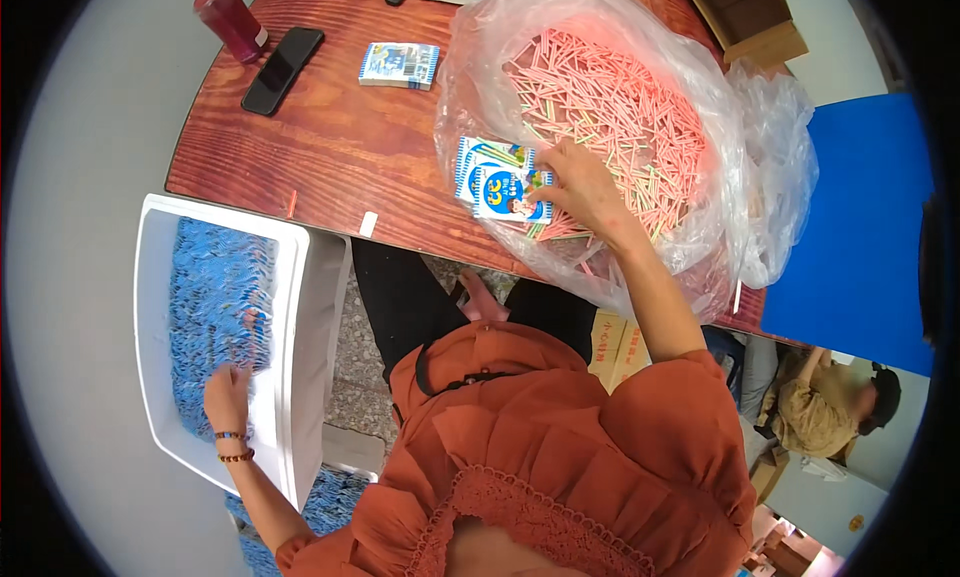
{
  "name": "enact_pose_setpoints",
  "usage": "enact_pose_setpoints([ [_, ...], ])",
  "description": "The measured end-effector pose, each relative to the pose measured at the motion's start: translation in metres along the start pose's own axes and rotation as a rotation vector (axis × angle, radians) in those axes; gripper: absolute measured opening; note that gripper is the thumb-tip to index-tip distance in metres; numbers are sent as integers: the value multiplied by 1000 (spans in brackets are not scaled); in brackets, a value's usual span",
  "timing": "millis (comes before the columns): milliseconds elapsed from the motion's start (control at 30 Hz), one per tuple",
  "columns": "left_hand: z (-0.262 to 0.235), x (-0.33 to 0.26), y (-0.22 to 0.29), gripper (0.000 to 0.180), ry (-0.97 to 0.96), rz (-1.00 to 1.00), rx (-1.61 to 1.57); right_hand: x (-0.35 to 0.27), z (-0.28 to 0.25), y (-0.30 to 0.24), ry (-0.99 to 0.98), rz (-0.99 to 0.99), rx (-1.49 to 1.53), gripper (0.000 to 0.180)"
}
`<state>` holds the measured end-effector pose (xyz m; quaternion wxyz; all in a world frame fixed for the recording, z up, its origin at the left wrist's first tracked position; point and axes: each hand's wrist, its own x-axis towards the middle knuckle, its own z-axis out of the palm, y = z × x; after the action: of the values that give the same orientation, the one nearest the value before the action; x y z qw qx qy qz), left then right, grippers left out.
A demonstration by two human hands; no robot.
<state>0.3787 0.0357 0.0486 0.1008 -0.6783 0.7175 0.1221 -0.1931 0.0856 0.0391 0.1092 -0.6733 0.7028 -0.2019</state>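
Note:
My right hand (582,185) reaches over the near left part of a clear plastic bag (465,87) of pink and pale green sticks (610,107). Its thumb and bent fingers are at the right edge of a small blue and white packet (510,192), apparently gripping it. Similar packets (478,157) lie overlapped just behind. To the left, my left hand (228,399), fingers drawn together, is inside a white bin (293,377) filled with rows of blue packets (215,297). Whatever its fingertips hold is hidden.
On the wooden table (320,167) are a phone (283,72), a red bottle (230,19) and a packet stack (399,65). An open cardboard box (765,37) stands at the far right, beyond a blue surface (850,217). Another person (815,412) sits at the lower right.

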Motion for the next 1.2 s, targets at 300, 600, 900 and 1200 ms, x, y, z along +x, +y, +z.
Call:
enact_pose_setpoints([
  [300, -32, 21, 285, 13, 89, 653, -594, -7, 19, 34, 175, -47, 93, 16],
  [600, 29, 79, 404, 24, 258, 797, -680, -7, 19, 39, 270, -145, 72, 11],
  [900, 43, 88, 397, 16, 338, 871, -647, -1, 13, 39, 168, -85, 83, 12],
  [1200, 33, 74, 405, 24, -65, 715, -1391, 5, 5, 29, 141, 78, 851, 9],
])
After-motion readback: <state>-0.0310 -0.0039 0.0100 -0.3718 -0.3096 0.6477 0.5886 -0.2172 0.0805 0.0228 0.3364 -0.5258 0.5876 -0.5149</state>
